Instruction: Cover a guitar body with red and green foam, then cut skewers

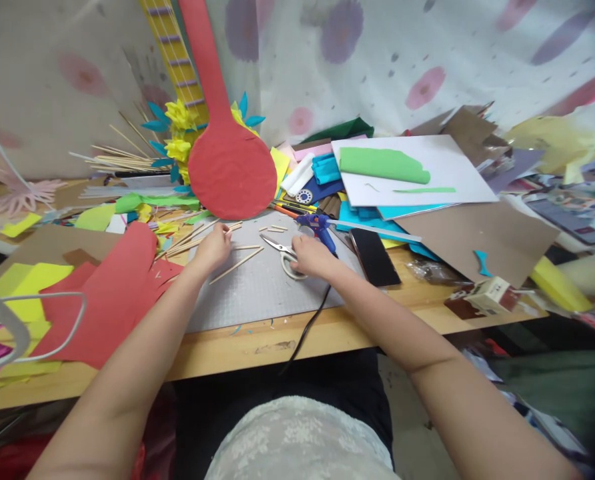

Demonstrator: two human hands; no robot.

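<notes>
I have scissors (277,245) gripped in the right hand (311,257), beside the glue gun (320,229); the left hand (214,248) touches sticks (180,250), whether gripping any I can't tell.

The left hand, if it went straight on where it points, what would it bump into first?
Besides the sticks right by it, the left hand would probably meet the red round shape first, though depth is unclear.

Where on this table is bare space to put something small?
The grey mat is bare between the sticks, the scissors and its front edge. The brown cardboard, right of the phone, is mostly bare. Around the red disc, it is crowded.
</notes>
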